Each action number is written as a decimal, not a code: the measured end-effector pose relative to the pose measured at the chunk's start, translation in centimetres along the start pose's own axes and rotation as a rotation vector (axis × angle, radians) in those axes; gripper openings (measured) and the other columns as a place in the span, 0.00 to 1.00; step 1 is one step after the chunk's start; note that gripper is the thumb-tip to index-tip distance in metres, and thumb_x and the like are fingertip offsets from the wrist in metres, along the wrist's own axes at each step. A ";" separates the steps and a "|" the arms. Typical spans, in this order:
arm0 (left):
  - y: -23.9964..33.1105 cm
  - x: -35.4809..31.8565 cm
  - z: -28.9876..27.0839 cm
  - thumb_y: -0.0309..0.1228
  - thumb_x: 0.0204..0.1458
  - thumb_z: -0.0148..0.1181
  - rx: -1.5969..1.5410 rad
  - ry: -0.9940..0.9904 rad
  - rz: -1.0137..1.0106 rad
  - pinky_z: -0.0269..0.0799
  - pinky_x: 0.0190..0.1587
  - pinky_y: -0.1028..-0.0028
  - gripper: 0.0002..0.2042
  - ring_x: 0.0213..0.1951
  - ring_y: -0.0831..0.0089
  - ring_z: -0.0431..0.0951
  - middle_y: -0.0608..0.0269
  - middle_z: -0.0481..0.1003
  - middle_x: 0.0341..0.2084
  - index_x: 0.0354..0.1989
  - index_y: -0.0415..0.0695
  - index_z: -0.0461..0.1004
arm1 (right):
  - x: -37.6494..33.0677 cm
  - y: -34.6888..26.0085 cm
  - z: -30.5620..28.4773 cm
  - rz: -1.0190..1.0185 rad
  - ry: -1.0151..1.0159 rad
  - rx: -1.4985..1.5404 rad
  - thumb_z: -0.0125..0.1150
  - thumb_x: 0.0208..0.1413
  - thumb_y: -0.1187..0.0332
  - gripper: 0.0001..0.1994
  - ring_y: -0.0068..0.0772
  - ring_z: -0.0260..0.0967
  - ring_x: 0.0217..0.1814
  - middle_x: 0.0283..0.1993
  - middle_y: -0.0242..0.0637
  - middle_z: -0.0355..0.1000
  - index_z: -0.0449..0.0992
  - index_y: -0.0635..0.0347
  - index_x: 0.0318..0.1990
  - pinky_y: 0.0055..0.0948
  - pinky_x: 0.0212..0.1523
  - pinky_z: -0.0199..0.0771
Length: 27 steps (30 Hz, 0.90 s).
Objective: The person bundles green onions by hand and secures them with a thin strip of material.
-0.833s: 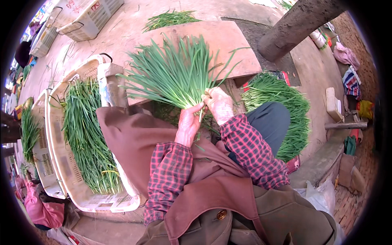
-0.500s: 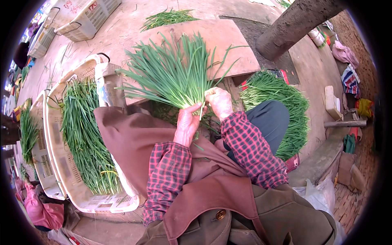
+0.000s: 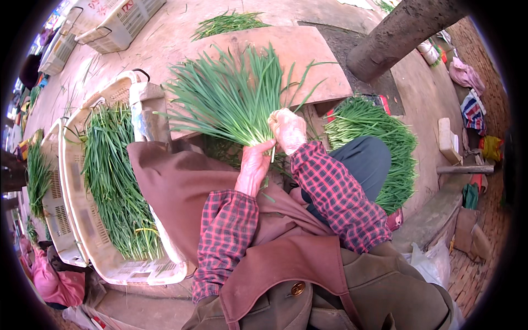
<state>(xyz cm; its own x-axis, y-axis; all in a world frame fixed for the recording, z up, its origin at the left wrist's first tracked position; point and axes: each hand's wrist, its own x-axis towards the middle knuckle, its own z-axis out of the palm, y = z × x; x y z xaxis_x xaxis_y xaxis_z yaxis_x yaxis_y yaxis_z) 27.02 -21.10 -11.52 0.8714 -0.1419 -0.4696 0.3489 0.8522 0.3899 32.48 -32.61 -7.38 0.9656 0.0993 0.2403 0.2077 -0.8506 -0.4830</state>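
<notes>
Left hand (image 3: 254, 165) clasps the stems (image 3: 257, 133); right hand (image 3: 289, 130) curls, its grip hidden; the leafy bunch (image 3: 247, 99) seems light, bruisable, best stem-held

Mid-frame, most fingers of the left hand (image 3: 254, 166) are hidden behind the base of the chive bunch (image 3: 236, 104). The right hand (image 3: 289, 131) shows mainly its back, so whether its curled fingertips pinch a stem cannot be told. The bunch covers part of the table (image 3: 316, 55). Right of centre, a dark trouser knee (image 3: 360, 165) hides some of the chive pile (image 3: 385, 137). The top edge cuts off the upper-left crate (image 3: 118, 30) and upper-right trunk (image 3: 401, 38). Clutter (image 3: 25, 149) at the far left is too blurred to name.
</notes>
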 end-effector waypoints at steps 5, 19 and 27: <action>0.7 -0.3 0.2 0.11 0.50 0.56 0.000 -0.057 -0.048 0.77 0.44 0.66 0.23 0.48 0.59 0.79 0.52 0.76 0.47 0.56 0.37 0.68 | 1.2 1.6 -1.6 0.657 -0.134 0.963 0.58 0.55 0.70 0.08 0.19 0.68 0.24 0.27 0.31 0.76 0.81 0.64 0.35 0.21 0.25 0.69; 1.0 -0.8 0.7 0.11 0.51 0.55 -0.007 -0.008 -0.052 0.76 0.43 0.64 0.22 0.46 0.62 0.78 0.55 0.76 0.47 0.55 0.39 0.68 | -3.0 0.7 -2.2 0.044 0.098 0.280 0.66 0.51 0.69 0.13 0.42 0.76 0.39 0.38 0.43 0.75 0.79 0.64 0.44 0.35 0.42 0.76; 1.0 -1.0 1.1 0.11 0.51 0.55 0.000 0.019 -0.037 0.77 0.43 0.63 0.21 0.45 0.62 0.78 0.54 0.76 0.46 0.55 0.38 0.68 | 0.0 2.5 0.8 0.148 -0.051 0.244 0.67 0.51 0.67 0.10 0.37 0.76 0.35 0.32 0.38 0.77 0.80 0.62 0.38 0.33 0.37 0.76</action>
<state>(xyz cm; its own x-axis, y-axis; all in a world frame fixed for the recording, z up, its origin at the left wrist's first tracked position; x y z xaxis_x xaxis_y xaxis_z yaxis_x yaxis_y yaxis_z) 26.87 -20.69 -9.82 0.8512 -0.1633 -0.4989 0.3805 0.8466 0.3722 33.07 -34.31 -9.26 0.9935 0.0143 0.1126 0.0894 -0.7093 -0.6992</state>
